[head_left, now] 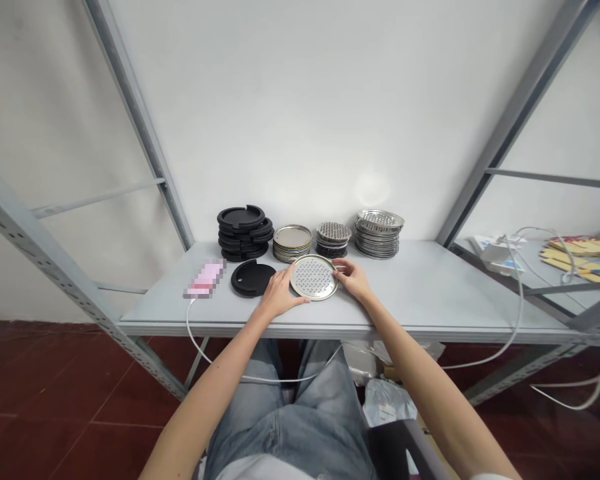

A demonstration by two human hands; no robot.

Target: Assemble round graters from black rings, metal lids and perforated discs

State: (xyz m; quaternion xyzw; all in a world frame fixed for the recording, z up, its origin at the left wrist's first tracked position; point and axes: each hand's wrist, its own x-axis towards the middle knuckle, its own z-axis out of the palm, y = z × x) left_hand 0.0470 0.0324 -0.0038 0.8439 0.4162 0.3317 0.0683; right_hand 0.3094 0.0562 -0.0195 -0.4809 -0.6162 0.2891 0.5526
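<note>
A round metal grater disc point(314, 277) lies at the front middle of the grey shelf, held between my two hands. My left hand point(280, 293) grips its left rim, thumb along the lower edge. On the right rim are the bent fingers of my right hand point(353, 277). Just left of my left hand lies a single black round holder point(251, 278). Behind stand a stack of black holders point(243, 233), a stack of flat metal discs point(293, 241), a short stack of small grater discs point(333, 239) and a taller stack of metal discs point(379, 233).
A pixelated pink phone point(206, 278) with a white cable point(200, 347) lies on the shelf point(420, 307) at the left. Metal posts stand on both sides. To the right, another shelf holds a white box point(497, 257), cables and yellow pieces point(580, 257).
</note>
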